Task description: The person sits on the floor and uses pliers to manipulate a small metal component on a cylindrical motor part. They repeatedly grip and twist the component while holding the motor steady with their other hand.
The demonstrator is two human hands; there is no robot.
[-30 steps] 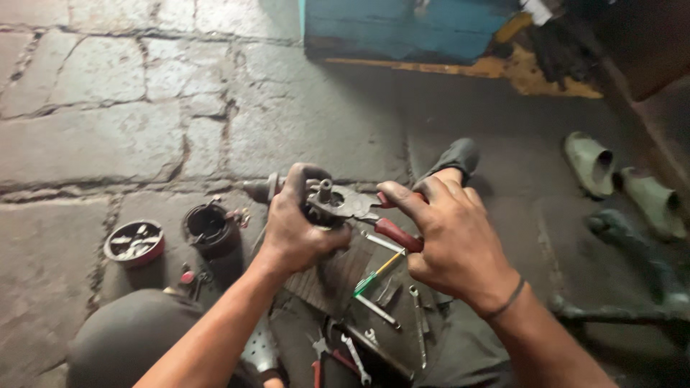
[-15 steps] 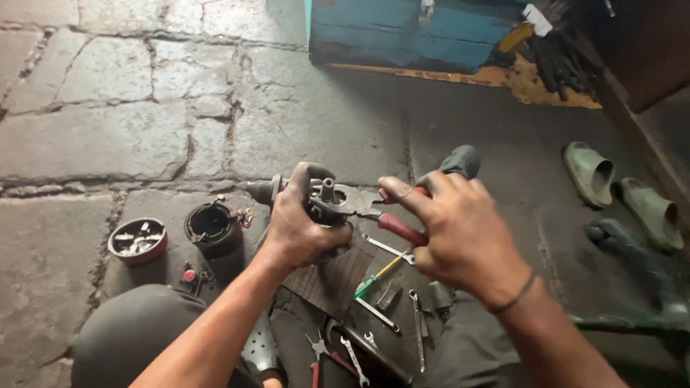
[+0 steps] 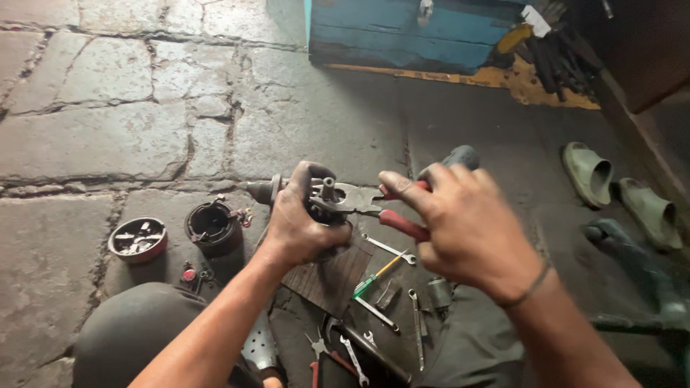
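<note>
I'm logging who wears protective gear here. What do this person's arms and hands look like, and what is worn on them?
Both forearms are bare, with no sleeves in view. The left hand and right hand have no gloves and look grease-smudged. A thin dark band circles the right wrist.

Bare forearms, a thin dark band (image 3: 530, 286) on the right wrist, grey trousers (image 3: 122, 330) at the knees

- The floor (image 3: 129, 136) was grey stone slabs, worn and stained, with dark cracked joints running between them.
- A blue wooden chest (image 3: 417, 32) stood at the far edge, its paint scuffed.
- A yellow sheet (image 3: 532, 86) lay beside the chest, with dark rods heaped on it.
- 2 pale green sandals (image 3: 618, 190) sat on the floor at the right.
- A brown wall panel (image 3: 647, 43) rose in the right corner.
- Light was dim and even.
</note>
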